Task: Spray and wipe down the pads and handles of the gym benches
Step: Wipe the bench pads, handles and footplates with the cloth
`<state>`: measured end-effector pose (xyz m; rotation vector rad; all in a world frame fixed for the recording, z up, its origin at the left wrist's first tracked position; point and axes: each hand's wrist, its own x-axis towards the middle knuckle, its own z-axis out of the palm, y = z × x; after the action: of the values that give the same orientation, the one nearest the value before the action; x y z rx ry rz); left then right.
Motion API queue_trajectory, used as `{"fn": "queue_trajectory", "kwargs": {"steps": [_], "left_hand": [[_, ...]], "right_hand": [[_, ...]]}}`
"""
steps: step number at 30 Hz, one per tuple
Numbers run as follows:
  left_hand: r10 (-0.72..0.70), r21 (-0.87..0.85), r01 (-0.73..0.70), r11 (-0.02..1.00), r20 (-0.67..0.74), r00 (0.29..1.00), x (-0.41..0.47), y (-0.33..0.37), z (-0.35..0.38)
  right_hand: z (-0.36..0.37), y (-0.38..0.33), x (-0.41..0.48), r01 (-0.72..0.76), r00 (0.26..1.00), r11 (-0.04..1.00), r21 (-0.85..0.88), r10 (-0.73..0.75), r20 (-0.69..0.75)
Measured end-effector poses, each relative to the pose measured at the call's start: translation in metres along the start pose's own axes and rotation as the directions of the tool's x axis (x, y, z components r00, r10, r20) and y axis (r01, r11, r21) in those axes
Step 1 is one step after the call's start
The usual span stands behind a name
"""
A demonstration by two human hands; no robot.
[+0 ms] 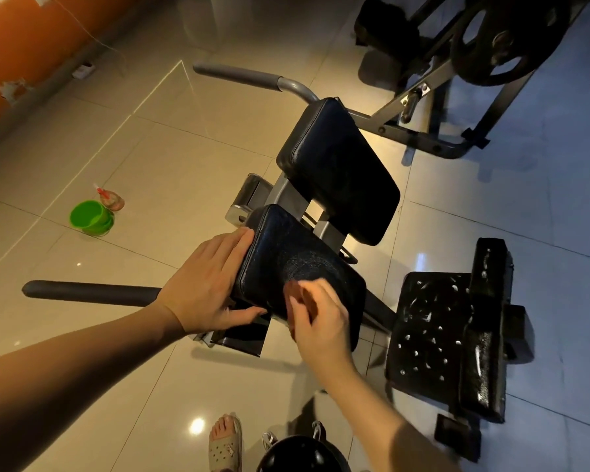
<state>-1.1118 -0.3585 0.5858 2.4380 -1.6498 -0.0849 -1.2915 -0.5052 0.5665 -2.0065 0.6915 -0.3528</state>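
Two black pads sit on a grey-framed gym machine. My left hand grips the left edge of the near pad, fingers along its side and thumb under its lower corner. My right hand lies on the same pad's lower right part. Its fingertips are blurred, and no cloth shows clearly in it. The far pad tilts up behind. A dark foam handle sticks out left under my left wrist, and a grey handle sticks out beyond the far pad. A spray bottle stands on the floor at left.
A green bucket sits beside the spray bottle on the tiled floor. A black perforated footplate lies to the right. Another machine with a weight plate stands at the back right. My sandalled foot and a black round object are below.
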Motion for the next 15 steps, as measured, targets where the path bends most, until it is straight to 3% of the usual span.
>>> {"fn": "queue_trajectory", "kwargs": {"steps": [4,5,8,12,14,15], "left_hand": [[0.009,-0.004,-0.009,1.000,-0.009,1.000,0.001,-0.001,0.002],[0.011,-0.005,-0.011,1.000,-0.007,1.000,0.000,0.000,0.001],[0.013,-0.014,-0.013,1.000,-0.014,1.000,0.001,-0.001,0.002],[-0.009,-0.018,0.009,1.000,0.003,1.000,0.001,-0.002,0.002],[-0.002,-0.009,0.002,1.000,-0.003,1.000,0.001,-0.002,0.002],[0.004,-0.009,-0.005,1.000,-0.007,1.000,0.001,-0.001,0.001]], "right_hand": [[-0.030,0.052,0.015,-0.340,0.940,0.927,-0.155,0.335,-0.058],[-0.032,0.052,0.027,-0.367,0.930,0.917,-0.154,0.359,-0.082],[-0.016,0.018,0.060,-0.275,0.956,0.959,-0.068,0.265,-0.129],[0.005,-0.026,0.042,-0.054,0.996,0.998,-0.022,0.052,-0.072],[0.000,-0.005,0.020,-0.047,0.998,0.998,-0.048,0.045,-0.050],[-0.007,0.014,0.013,-0.113,0.993,0.989,-0.097,0.108,-0.050]]}}
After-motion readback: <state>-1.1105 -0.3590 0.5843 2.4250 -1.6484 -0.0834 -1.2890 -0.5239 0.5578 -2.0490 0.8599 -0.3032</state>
